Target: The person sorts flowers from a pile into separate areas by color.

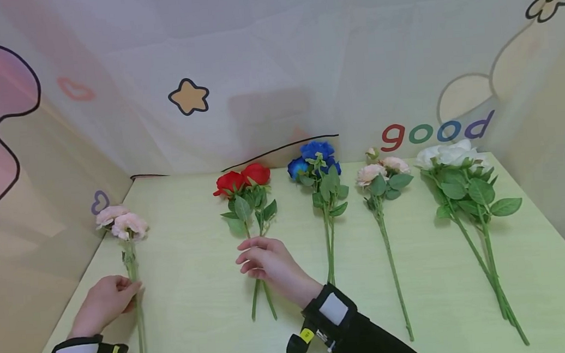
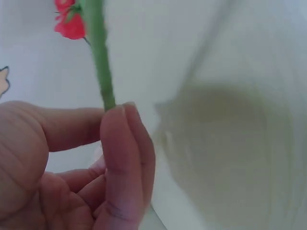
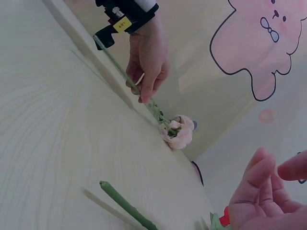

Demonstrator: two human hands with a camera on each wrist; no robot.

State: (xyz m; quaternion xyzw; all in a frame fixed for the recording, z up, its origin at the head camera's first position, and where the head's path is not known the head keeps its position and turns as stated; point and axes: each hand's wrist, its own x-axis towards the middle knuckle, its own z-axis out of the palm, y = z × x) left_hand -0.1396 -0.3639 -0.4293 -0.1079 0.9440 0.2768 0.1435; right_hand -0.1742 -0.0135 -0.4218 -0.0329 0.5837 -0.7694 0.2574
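At the left side of the table, my left hand [image 1: 106, 301] pinches the green stem of a pale pink artificial flower [image 1: 128, 225] between thumb and fingertips. Up close, the left wrist view shows that stem [image 2: 98, 52] between the thumb and fingers [image 2: 122, 158]. My right hand [image 1: 274, 264] is over the stems of the red roses [image 1: 243, 179], its fingers loosely bent with nothing between them. It hides part of those stems. In the right wrist view, a gap separates the right thumb from the fingers [image 3: 261, 177], and a cut stem end [image 3: 124, 203] shows below.
To the right lie blue roses [image 1: 318, 157], a second pale pink bunch [image 1: 378, 175] and white flowers [image 1: 450, 156] with long crossed stems. The pale green table [image 1: 198, 313] meets a printed cloth backdrop [image 1: 274, 51] at the back and sides.
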